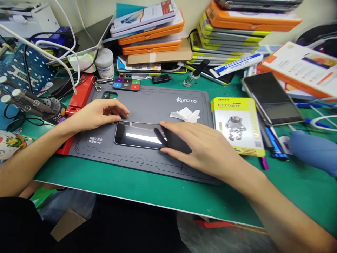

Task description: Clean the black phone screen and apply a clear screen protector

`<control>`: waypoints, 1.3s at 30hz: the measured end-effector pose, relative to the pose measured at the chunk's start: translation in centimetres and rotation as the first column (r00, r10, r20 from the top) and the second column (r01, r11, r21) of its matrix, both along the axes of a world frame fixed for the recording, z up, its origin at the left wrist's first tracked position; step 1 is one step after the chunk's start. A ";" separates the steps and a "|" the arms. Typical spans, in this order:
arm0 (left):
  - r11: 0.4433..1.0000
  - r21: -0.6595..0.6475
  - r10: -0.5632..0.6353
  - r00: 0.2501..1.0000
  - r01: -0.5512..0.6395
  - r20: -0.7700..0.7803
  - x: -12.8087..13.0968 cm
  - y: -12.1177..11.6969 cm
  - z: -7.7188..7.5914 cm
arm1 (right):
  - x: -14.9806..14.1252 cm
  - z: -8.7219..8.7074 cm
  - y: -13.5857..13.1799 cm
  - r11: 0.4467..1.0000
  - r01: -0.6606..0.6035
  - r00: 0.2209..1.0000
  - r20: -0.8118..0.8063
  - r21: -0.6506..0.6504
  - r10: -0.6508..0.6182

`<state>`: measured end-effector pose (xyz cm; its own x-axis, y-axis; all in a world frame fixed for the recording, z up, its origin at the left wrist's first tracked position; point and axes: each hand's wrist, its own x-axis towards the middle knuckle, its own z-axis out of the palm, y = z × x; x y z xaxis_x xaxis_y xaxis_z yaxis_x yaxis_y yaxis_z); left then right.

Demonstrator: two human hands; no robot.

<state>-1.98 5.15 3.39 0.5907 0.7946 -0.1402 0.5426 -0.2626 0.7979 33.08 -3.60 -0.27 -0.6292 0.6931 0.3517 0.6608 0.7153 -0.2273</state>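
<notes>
A smartphone with a dark, shiny screen lies face up on a grey WKTOO work mat. My right hand spans its right end, with thumb and forefinger at the two long edges. Just beyond the phone's left end is my left hand, its fingers loosely bent and apart, with nothing seen in them. A crumpled white tissue rests on the mat behind my right hand. To the right of the mat lies a yellow and white battery box.
Behind the mat stand stacks of orange boxes and yellow-edged boxes. A white jar, a small glass bottle and another phone sit around it. Red bars and white cables crowd the left; a blue object is at right.
</notes>
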 end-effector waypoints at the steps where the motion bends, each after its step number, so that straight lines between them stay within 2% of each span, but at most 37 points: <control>1: 1.000 -0.003 -0.020 1.000 0.020 -0.022 0.0 0.0 0.0 | 0.0 0.0 0.0 1.000 -0.004 1.000 0.000 0.004 0.004; 6: 0.996 -0.015 -0.091 0.992 0.090 -0.093 -0.2 0.3 0.0 | -0.1 0.2 0.1 1.000 -0.010 1.000 0.010 0.020 0.009; 15: 0.995 0.042 -0.084 0.987 0.090 -0.138 -0.2 0.4 -0.1 | -0.1 0.6 0.1 1.000 -0.013 1.000 0.023 0.015 0.012; 20: 0.991 0.104 -0.060 0.982 0.080 -0.177 0.3 -0.1 0.0 | -0.1 0.6 0.2 1.000 -0.007 1.000 0.006 0.004 0.007; 25: 0.985 0.174 0.013 0.981 0.021 -0.195 1.1 -1.0 0.0 | -0.1 0.5 0.2 1.000 -0.001 1.000 -0.005 -0.019 0.001; 31: 0.933 0.357 0.069 0.943 0.054 -0.325 1.4 -2.0 -0.1 | -0.2 0.3 0.0 1.000 0.011 1.000 -0.012 0.010 -0.011; 39: 0.947 0.301 -0.017 0.955 0.111 -0.297 0.7 -1.0 -0.1 | -0.3 0.3 -0.1 1.000 0.012 1.000 -0.020 0.007 -0.012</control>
